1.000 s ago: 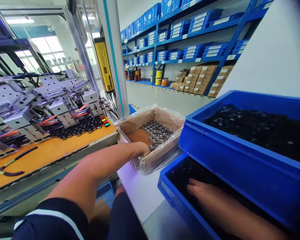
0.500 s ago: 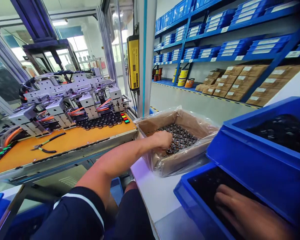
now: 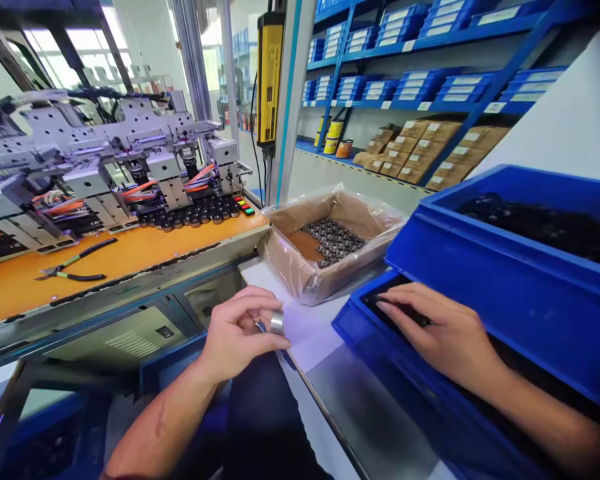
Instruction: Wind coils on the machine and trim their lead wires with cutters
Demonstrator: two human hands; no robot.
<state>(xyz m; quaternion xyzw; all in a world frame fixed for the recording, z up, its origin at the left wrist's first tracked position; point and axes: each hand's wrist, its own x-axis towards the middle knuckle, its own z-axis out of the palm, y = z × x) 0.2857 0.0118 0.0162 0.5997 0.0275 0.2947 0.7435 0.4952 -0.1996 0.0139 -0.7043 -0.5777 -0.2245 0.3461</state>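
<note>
My left hand (image 3: 240,333) is raised over my lap and pinches a short silver metal cylinder (image 3: 277,321) between thumb and fingers. Beyond it stands an open carton (image 3: 325,277) lined with clear plastic, and metal-and-black round parts (image 3: 335,241) lie in rows inside. My right hand (image 3: 440,327) is above the lower blue bin (image 3: 353,320), its thumb and fingertips closed on a small black part (image 3: 380,299) whose shape is mostly hidden. Dark pieces fill the shadowed inside of that bin.
An upper blue bin (image 3: 500,287) with black parts stands over the lower one. On the left, the orange machine bench (image 3: 130,260) bears pliers (image 3: 75,261), a row of black round parts (image 3: 190,215) and clamping units (image 3: 165,177). A yellow safety sensor (image 3: 270,80) is on the post.
My left hand has come back out of the carton with the metal cylinder. My right hand has lifted from deep in the lower bin to its near edge. The view has shifted.
</note>
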